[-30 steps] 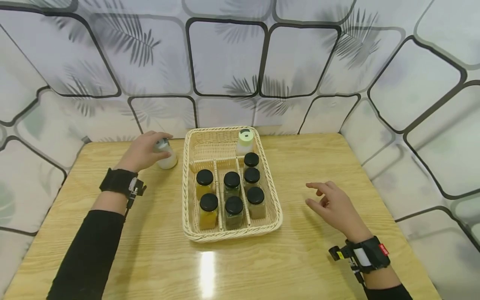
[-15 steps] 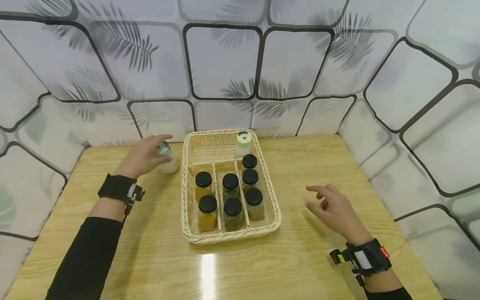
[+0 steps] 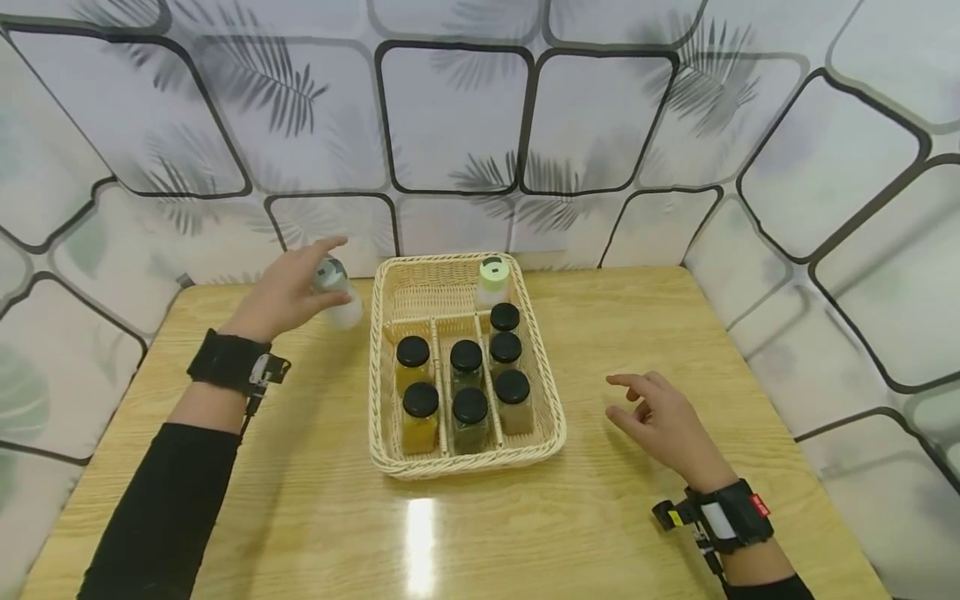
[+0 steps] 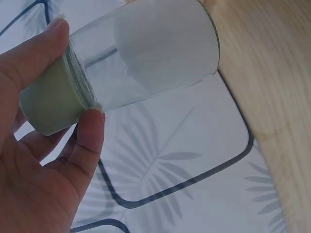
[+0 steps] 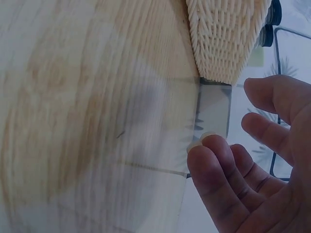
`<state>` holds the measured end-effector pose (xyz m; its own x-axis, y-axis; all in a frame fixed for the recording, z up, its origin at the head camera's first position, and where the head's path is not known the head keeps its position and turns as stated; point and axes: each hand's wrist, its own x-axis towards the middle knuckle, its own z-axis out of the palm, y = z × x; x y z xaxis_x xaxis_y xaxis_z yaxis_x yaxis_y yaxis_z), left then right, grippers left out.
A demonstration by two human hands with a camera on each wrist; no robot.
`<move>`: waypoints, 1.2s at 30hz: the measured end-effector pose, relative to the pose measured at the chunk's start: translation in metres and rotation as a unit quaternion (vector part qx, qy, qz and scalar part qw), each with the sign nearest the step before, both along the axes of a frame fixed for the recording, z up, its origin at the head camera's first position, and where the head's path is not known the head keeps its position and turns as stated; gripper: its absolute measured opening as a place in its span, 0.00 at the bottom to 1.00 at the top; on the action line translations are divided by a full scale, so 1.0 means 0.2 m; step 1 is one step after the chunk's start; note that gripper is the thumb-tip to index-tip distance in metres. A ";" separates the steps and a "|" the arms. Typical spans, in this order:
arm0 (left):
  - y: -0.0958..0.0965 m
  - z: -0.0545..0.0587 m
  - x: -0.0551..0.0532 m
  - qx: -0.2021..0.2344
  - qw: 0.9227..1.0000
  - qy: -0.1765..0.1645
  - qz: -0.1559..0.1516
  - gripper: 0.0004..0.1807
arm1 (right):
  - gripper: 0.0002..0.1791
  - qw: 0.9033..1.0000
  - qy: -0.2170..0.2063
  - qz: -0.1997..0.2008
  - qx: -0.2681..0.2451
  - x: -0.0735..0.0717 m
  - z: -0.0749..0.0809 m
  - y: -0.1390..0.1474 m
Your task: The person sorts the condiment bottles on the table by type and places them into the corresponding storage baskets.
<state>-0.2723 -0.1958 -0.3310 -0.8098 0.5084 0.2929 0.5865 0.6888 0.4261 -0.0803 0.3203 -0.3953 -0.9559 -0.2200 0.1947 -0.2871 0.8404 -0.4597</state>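
Observation:
My left hand point(image 3: 277, 287) pinches a glass shaker jar point(image 3: 345, 310) by its pale green lid, left of the basket's back corner. White contents fill the jar's lower part in the left wrist view, where thumb and fingers press on opposite sides of the lid point(image 4: 53, 99). The jar hangs a little tilted. Right of the basket, my right hand point(image 3: 663, 429) holds nothing, its fingers loosely bent above the table. A second jar with a light green lid point(image 3: 493, 273) stands in the back compartment of the wicker basket point(image 3: 557, 421).
In the basket's front compartments stand several black-lidded jars: yellow contents at left point(image 3: 420, 421), dark green in the middle point(image 3: 470, 425), greyish-beige at right point(image 3: 514, 408). Thin wicker dividers point(image 3: 442, 408) separate them. The wooden table point(image 3: 322, 517) meets a patterned backdrop point(image 3: 457, 125) behind and at both sides.
My left hand has closed more firmly on the pale-lidded jar and raised it slightly off the table. My right hand has barely moved, and the basket stays in place.

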 end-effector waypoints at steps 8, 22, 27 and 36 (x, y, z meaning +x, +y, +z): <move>0.06 0.13 0.04 0.007 0.999 0.030 -0.013 0.35 | 0.25 1.000 -0.002 -0.003 -0.006 0.03 0.00 0.01; 0.20 0.25 0.07 0.008 0.998 0.043 -0.052 0.42 | 0.25 1.000 -0.003 -0.009 0.001 0.04 0.03 0.03; 0.24 0.26 0.06 0.012 0.999 0.034 -0.036 0.46 | 0.25 1.000 0.004 -0.009 0.000 0.04 0.02 0.03; 0.29 0.21 0.00 0.047 0.998 0.040 -0.027 0.49 | 0.25 1.000 -0.003 -0.012 -0.005 0.06 0.01 0.02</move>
<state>-0.2716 -0.1386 -0.2883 -0.7547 0.5172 0.4036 0.6557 0.6151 0.4379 -0.0687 0.3250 -0.3926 -0.9621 -0.1943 0.1916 -0.2637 0.8427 -0.4694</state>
